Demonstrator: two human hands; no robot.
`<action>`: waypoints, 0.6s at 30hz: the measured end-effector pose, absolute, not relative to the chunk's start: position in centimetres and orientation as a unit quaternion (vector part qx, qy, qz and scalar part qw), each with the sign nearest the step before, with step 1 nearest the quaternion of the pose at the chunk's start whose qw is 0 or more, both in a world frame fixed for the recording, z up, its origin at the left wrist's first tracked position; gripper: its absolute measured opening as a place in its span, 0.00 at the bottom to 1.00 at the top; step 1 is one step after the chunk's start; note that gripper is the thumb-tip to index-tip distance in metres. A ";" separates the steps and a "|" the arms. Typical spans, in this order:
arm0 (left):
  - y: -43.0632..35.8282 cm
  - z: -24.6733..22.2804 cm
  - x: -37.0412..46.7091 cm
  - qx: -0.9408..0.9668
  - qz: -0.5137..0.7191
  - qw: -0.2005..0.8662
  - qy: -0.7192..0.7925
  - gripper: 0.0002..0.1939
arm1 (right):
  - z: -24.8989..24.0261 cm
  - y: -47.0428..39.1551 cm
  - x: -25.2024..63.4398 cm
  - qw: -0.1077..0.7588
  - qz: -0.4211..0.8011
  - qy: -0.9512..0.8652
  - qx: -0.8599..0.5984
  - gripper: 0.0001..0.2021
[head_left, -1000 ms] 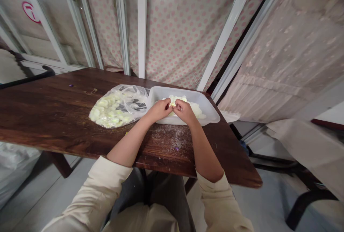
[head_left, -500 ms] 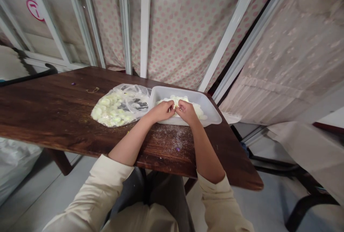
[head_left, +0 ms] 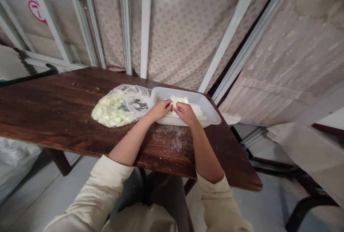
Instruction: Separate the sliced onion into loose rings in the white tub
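Over the near side of a white plastic tub, my left hand and my right hand meet with fingertips pinched together. Whatever sits between the fingers is too small and covered to make out. Pale whitish-yellow, round, flat pieces lie spread in the tub below and beyond my hands. To the left, touching or nearly touching the tub, a clear plastic bag lies with many similar pale pieces inside.
The dark wooden table carries white grains near its front edge, a purple bit and a thin string loop. Behind it stand framed panes with a dotted curtain. Under the left side is a filled plastic bag.
Both hands have shifted slightly left, their fingertips still together. A small yellowish bit that showed between the fingers is now hidden. Tub and bag stay put.
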State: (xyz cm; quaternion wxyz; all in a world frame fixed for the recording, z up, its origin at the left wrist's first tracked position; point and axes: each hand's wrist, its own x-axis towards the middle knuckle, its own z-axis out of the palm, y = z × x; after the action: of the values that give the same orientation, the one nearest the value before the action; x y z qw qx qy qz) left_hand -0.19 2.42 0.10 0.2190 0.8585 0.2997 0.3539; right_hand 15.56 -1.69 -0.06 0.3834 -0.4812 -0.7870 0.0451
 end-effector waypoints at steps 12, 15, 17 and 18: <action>2.5 0.0 -0.2 0.830 0.372 0.284 0.305 0.11 | -0.6 -0.6 16.4 0.501 0.213 -0.694 -0.471 0.12; 2.4 0.1 -0.2 0.828 0.375 0.294 0.297 0.12 | -0.7 -0.4 16.6 0.511 0.228 -0.683 -0.468 0.13; 2.4 0.1 -0.2 0.827 0.375 0.305 0.290 0.12 | -0.7 -0.3 16.8 0.516 0.225 -0.681 -0.469 0.13; 2.4 0.2 -0.2 0.826 0.374 0.312 0.285 0.13 | -0.7 -0.3 16.9 0.517 0.222 -0.680 -0.470 0.13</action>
State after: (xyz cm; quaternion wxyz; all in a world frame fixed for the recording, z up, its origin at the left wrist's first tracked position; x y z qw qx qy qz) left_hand -0.24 2.37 0.17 0.3122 0.8257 0.2846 0.3739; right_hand 16.85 -0.30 -0.74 0.5173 -0.4701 -0.6799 0.2218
